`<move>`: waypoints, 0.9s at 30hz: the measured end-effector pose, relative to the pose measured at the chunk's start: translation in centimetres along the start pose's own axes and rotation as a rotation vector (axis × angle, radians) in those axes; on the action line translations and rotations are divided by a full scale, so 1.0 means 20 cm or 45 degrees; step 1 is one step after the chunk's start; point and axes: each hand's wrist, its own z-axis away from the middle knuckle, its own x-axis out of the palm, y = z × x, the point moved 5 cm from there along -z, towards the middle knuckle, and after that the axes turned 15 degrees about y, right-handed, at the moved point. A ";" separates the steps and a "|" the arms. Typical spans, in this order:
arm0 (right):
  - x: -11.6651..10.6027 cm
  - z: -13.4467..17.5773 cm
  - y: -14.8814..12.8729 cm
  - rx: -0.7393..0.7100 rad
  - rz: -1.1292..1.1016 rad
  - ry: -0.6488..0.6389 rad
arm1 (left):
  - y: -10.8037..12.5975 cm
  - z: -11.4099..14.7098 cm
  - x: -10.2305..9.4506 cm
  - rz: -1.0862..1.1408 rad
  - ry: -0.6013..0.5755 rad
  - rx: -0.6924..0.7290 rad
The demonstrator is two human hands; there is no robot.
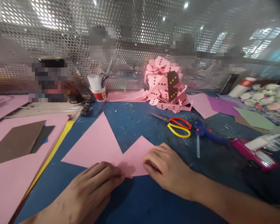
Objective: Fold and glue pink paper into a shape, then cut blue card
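Note:
Pink paper lies on the blue table in front of me, with two pointed parts facing away from me. I cannot tell whether the larger left part and the smaller right part are one sheet. My left hand is closed at the paper's near edge, its fingertips pressed together near the middle. With fingers curled in, my right hand pinches the right end of the smaller part. Beyond it lie scissors with one red and one yellow handle, and a blue glue gun with a glue stick nearby.
A pile of folded pink paper pieces with dark dots stands at the back. Left of it are a strip stack and a paper cup. Pink sheets and brown card lie left. A magenta device sits right.

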 end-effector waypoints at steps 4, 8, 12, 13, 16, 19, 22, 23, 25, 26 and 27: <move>0.00 0.00 0.00 -0.008 0.017 0.031 | 0.02 -0.03 -0.01 -0.032 0.041 0.036; 0.00 0.00 0.00 -0.021 0.024 0.063 | 0.03 -0.04 0.00 -0.019 0.052 0.021; -0.01 0.00 0.00 -0.030 0.021 0.061 | 0.02 -0.02 0.02 -0.001 0.024 0.005; -0.01 0.00 0.00 -0.033 0.022 0.065 | 0.02 -0.02 0.02 -0.008 0.023 0.007; -0.01 0.00 -0.01 -0.038 0.019 0.075 | 0.01 -0.02 0.02 -0.019 0.048 0.037; 0.00 0.00 -0.04 -0.046 -0.019 0.068 | 0.01 -0.02 0.02 0.004 0.058 0.043; 0.01 0.01 -0.08 -0.072 -0.048 0.057 | 0.02 -0.03 0.01 0.038 0.045 0.021; 0.02 0.01 -0.08 -0.088 -0.047 0.048 | 0.02 -0.03 0.01 0.043 0.044 0.015; 0.02 0.02 -0.09 -0.088 -0.049 0.045 | 0.02 -0.04 0.01 0.039 0.054 0.004; 0.03 0.02 -0.09 -0.089 -0.054 0.039 | 0.03 -0.04 0.01 0.035 0.059 -0.004; 0.03 0.02 -0.09 -0.090 -0.062 0.030 | 0.03 -0.05 0.00 0.035 0.064 -0.014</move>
